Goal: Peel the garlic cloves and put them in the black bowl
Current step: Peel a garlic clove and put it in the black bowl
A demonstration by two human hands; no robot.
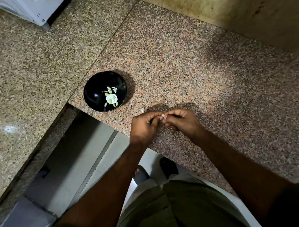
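Currently, both the left hand [144, 122] and right hand [180, 119] pinch one garlic clove [162, 115] near the counter's front edge, stripping skin; black bowl [92, 94] waits near, holding peeled cloves [111, 97].

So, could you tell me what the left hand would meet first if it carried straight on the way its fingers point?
The left hand points right, so almost at once it would meet the right hand, whose fingertips pinch the same garlic clove.

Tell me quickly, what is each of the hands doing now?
Left hand: fingers curled, pinching the clove.
Right hand: fingers curled, pinching the same clove from the other side.
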